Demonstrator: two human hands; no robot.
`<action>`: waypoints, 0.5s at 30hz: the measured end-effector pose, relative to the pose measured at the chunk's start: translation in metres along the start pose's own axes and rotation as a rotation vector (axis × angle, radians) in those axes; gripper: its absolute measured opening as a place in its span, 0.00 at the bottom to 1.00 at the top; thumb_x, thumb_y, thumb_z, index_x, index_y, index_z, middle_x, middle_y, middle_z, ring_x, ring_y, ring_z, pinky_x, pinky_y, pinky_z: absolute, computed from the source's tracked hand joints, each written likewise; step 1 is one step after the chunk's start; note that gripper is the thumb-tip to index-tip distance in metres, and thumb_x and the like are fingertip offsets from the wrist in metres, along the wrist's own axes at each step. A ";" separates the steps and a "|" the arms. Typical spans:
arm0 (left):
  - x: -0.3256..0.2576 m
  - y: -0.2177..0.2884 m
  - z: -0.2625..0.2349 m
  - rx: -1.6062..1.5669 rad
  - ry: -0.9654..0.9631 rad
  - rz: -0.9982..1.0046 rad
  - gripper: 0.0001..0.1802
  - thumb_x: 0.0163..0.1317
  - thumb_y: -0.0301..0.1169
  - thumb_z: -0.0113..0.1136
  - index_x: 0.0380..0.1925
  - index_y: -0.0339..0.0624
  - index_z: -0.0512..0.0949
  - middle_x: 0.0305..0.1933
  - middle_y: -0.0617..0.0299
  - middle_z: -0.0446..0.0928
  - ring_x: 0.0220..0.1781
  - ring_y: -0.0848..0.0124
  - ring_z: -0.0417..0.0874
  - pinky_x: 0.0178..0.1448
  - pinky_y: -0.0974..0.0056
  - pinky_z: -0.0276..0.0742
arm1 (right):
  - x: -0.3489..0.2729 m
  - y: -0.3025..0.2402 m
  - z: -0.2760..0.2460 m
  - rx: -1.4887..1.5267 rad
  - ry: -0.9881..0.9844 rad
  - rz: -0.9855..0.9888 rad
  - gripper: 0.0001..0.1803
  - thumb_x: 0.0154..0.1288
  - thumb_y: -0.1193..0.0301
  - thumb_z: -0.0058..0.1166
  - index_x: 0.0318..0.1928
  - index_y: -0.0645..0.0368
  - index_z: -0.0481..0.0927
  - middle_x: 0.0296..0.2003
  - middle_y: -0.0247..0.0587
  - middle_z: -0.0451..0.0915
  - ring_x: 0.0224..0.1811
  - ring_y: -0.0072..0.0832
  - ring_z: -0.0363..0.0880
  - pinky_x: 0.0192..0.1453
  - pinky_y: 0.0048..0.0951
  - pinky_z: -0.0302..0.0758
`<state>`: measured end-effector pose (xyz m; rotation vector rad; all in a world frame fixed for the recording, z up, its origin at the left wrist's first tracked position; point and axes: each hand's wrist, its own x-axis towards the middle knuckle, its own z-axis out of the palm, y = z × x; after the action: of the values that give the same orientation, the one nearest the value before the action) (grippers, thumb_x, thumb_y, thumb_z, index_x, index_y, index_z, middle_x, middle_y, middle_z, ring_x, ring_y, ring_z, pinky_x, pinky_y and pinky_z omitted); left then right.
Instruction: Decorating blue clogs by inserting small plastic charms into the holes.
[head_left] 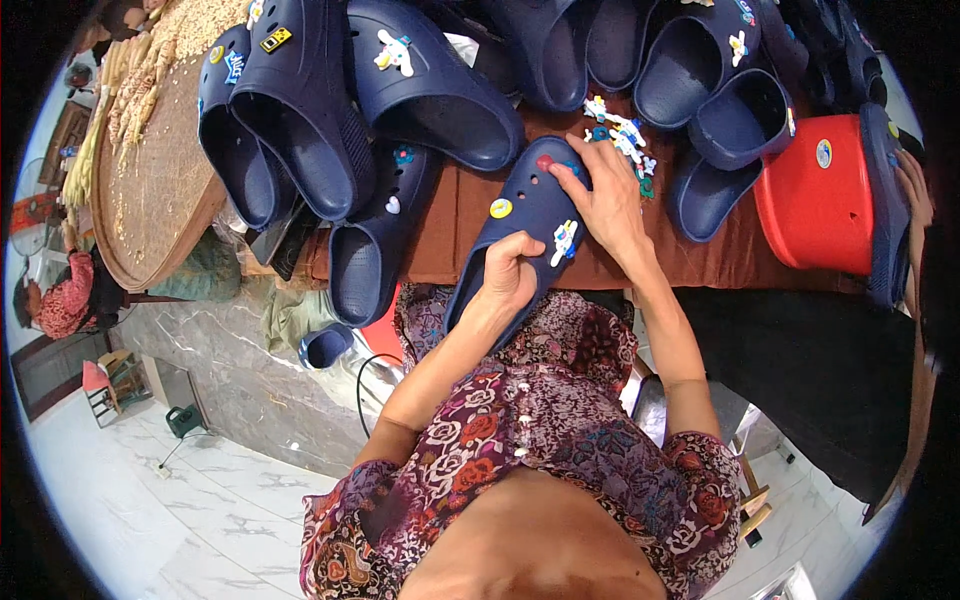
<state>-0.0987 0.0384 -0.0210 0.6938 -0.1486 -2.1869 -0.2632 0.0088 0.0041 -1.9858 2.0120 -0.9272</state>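
Observation:
A dark blue clog (525,195) lies tilted between my hands at the table's front edge, its toe pointing away from me. My left hand (510,270) is closed on the edge of its opening, thumb on top, other fingers mostly hidden. Around the toe end, my right hand (608,195) grips the clog, its thumb beside a small red piece (545,162) on the upper. A round yellow charm (501,208) and a white figure charm (564,243) sit on the same upper. Just beyond my right hand is a small pile of loose shoe charms (627,137).
Several blue clogs (430,85) with charms crowd the brown-covered table (465,225). A red container (815,195) stands at right, and another person's hand (914,187) is near a clog there. A round woven tray (150,205) is at left. One small clog (326,346) sits lower left.

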 end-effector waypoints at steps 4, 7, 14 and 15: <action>0.002 -0.001 -0.001 -0.047 -0.019 0.007 0.39 0.41 0.22 0.50 0.62 0.27 0.67 0.55 0.41 0.78 0.55 0.45 0.82 0.60 0.43 0.82 | -0.005 0.014 0.004 -0.038 0.034 -0.102 0.16 0.69 0.69 0.58 0.54 0.59 0.81 0.41 0.48 0.79 0.45 0.45 0.79 0.48 0.41 0.75; 0.002 -0.002 -0.004 -0.041 -0.022 0.012 0.39 0.41 0.22 0.51 0.62 0.27 0.67 0.55 0.41 0.78 0.55 0.46 0.82 0.59 0.43 0.82 | -0.010 0.023 0.003 0.056 0.048 -0.023 0.13 0.68 0.71 0.58 0.51 0.59 0.81 0.37 0.48 0.77 0.42 0.46 0.79 0.45 0.43 0.76; 0.000 -0.001 -0.005 -0.023 -0.014 0.012 0.38 0.42 0.22 0.52 0.61 0.28 0.68 0.54 0.42 0.79 0.52 0.47 0.84 0.57 0.43 0.83 | -0.015 0.041 -0.008 0.018 0.088 0.002 0.13 0.71 0.69 0.55 0.52 0.58 0.80 0.43 0.50 0.78 0.47 0.50 0.78 0.52 0.45 0.74; -0.001 0.000 -0.004 -0.022 -0.013 0.009 0.38 0.42 0.22 0.52 0.61 0.28 0.68 0.54 0.42 0.79 0.52 0.47 0.84 0.57 0.43 0.83 | -0.013 0.044 -0.010 0.003 0.054 0.015 0.13 0.70 0.69 0.56 0.52 0.58 0.81 0.44 0.49 0.78 0.48 0.49 0.77 0.53 0.44 0.73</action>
<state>-0.0966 0.0395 -0.0242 0.6652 -0.1347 -2.1814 -0.3042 0.0211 -0.0157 -1.9623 2.0493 -0.9905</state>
